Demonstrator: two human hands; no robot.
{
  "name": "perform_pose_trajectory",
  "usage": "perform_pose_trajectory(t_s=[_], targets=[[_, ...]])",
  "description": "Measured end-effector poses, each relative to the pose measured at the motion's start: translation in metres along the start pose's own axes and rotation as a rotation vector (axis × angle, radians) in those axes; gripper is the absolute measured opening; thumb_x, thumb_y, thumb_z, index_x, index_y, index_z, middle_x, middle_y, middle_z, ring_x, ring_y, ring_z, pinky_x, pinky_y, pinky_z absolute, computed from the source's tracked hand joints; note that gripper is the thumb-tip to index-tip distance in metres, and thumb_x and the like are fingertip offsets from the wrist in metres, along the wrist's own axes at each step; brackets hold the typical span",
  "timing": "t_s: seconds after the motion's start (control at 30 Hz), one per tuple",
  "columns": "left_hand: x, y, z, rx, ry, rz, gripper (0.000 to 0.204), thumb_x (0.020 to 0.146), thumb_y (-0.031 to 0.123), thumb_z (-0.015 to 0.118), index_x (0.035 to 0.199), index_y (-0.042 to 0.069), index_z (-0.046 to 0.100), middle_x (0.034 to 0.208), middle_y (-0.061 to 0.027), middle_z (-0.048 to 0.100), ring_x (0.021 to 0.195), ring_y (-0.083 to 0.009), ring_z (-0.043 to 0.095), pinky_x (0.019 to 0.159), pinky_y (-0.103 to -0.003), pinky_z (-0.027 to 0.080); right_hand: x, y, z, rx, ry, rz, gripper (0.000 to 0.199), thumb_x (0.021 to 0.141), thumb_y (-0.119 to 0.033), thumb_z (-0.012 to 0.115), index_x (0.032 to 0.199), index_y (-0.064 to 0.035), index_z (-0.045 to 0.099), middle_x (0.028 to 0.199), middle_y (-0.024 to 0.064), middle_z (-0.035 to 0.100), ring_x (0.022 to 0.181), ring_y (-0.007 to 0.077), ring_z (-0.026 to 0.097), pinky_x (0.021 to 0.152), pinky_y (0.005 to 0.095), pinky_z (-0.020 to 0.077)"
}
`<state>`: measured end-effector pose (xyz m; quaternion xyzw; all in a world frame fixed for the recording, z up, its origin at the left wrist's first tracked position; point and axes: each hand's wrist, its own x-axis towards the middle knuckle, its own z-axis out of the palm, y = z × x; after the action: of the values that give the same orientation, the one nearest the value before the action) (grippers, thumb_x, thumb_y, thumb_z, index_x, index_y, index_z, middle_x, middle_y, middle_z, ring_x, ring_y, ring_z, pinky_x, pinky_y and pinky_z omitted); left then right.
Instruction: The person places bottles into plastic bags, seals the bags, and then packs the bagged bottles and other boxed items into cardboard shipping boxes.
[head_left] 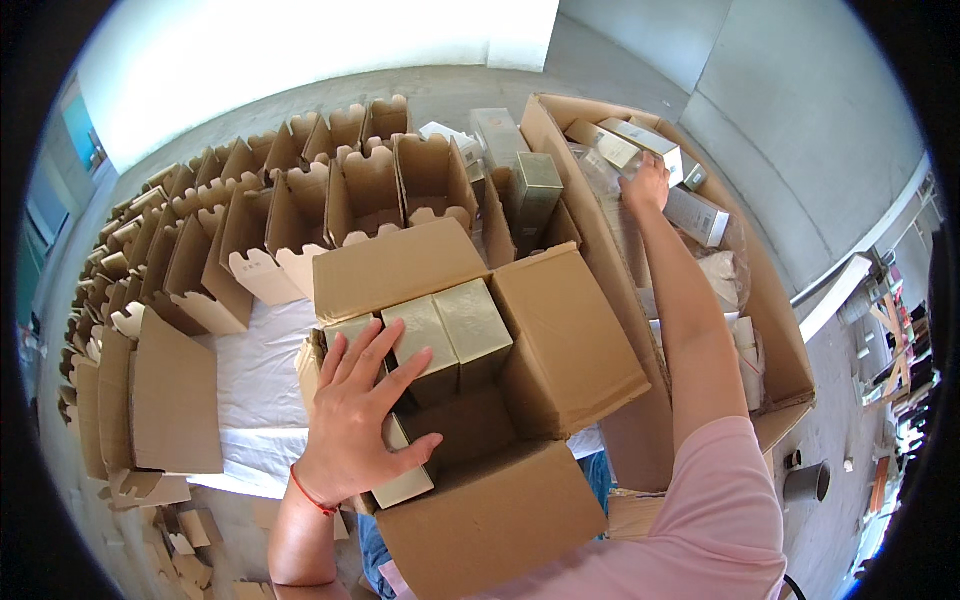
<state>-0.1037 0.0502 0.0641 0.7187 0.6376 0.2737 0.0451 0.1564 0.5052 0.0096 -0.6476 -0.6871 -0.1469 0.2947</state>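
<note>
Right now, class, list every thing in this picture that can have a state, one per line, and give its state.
Brown cardboard carton in front: flaps open, partly filled.
Gold rectangular boxes: closed, standing side by side in that carton.
Left hand: spread flat on the gold boxes.
Right hand: reaching into the supply carton, touching a box; grip unclear.
Large brown supply carton at right: open.
Small folded cardboard sleeves: open-topped, in rows.

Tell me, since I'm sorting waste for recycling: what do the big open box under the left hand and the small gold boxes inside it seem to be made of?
The big open box looks like plain brown corrugated cardboard: matte, with creased flaps. The small gold boxes seem to be thin card with a shiny metallic coating, since their tops catch the light; whether that is foil or print cannot be told. The left hand rests flat on them.
</note>
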Motion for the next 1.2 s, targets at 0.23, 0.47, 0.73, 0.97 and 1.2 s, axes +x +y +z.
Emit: perform_pose_trajectory(t_s=[0.23,0.47,0.73,0.97,1.2], targets=[[0.001,-0.001,0.005,0.022,0.025,0.020,0.062,0.059,0.025,0.075,0.118,0.014,0.060,0.132,-0.0158,0.046,0.125,-0.0368,0.040,0.106,-0.051,0.025,0.014,0.003,-0.062,0.562,0.249,-0.117,0.065,0.062,-0.037,0.075,0.106,0.0013,0.047,0.096,0.0218,0.060,0.096,0.0355,0.057,0.084,0.0408,0.0464],[-0.013,-0.011,0.011,0.006,0.094,0.019,0.042,0.077,0.004,0.046,0.117,0.008,0.057,0.131,-0.0183,0.046,0.126,-0.0367,0.038,0.107,-0.052,0.023,-0.004,-0.013,-0.261,1.152,0.018,-0.275,0.061,0.081,-0.051,0.059,0.119,-0.0034,0.055,0.111,0.0135,0.059,0.104,0.0264,0.057,0.089,0.0372,0.0462],[-0.024,-0.023,0.019,-0.013,0.190,0.079,0.056,0.075,0.002,0.039,0.131,0.004,0.040,0.129,-0.0211,0.046,0.126,-0.0373,0.037,0.109,-0.051,0.021,-0.151,-0.089,-0.291,0.851,-0.584,-0.670,0.050,0.087,-0.035,0.056,0.126,-0.0059,0.050,0.103,0.0085,0.059,0.093,0.0185,0.057,0.079,0.0299,0.0445],[-0.023,-0.023,0.021,-0.023,0.195,0.105,0.053,0.085,0.005,0.038,0.137,0.009,0.034,0.131,-0.0203,0.045,0.126,-0.0380,0.037,0.108,-0.051,0.022,-0.214,-0.125,-0.282,0.629,-0.633,-0.712,0.032,0.083,-0.028,0.058,0.101,-0.0017,0.052,0.086,0.0131,0.059,0.081,0.0230,0.060,0.072,0.0332,0.0461],[-0.022,-0.023,0.021,-0.010,0.177,0.092,0.051,0.088,0.012,0.039,0.139,0.011,0.032,0.133,-0.0182,0.045,0.128,-0.0392,0.035,0.108,-0.052,0.021,-0.267,-0.145,-0.265,0.621,-0.999,-0.725,0.049,0.081,-0.031,0.066,0.107,0.0053,0.046,0.089,0.0181,0.058,0.080,0.0296,0.059,0.072,0.0374,0.0471]])
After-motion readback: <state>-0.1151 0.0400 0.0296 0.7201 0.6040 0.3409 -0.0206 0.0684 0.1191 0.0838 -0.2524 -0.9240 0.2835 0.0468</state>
